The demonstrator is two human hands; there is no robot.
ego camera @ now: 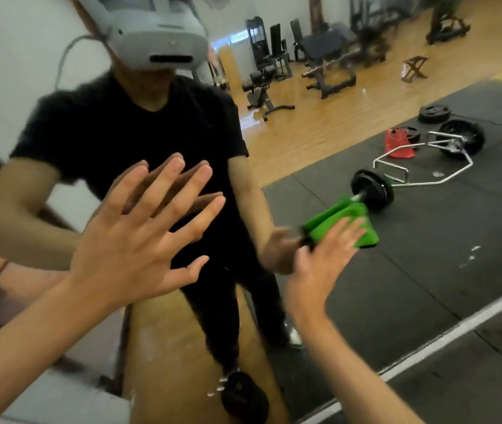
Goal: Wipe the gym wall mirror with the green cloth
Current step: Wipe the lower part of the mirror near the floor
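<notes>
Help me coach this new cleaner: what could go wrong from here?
1. The bare left hand, fingers spread, looks to be flat on the mirror; it may leave fresh prints on the glass.
2. The right hand only presses the bunched cloth with flat fingers, with no real grip, so the cloth may slip out and drop.
3. White specks further right, if they are on the glass, may be missed.

Mirror [427, 240] lies open right of the green cloth [335, 221]; left grip [133, 240] blocks leftward.
</notes>
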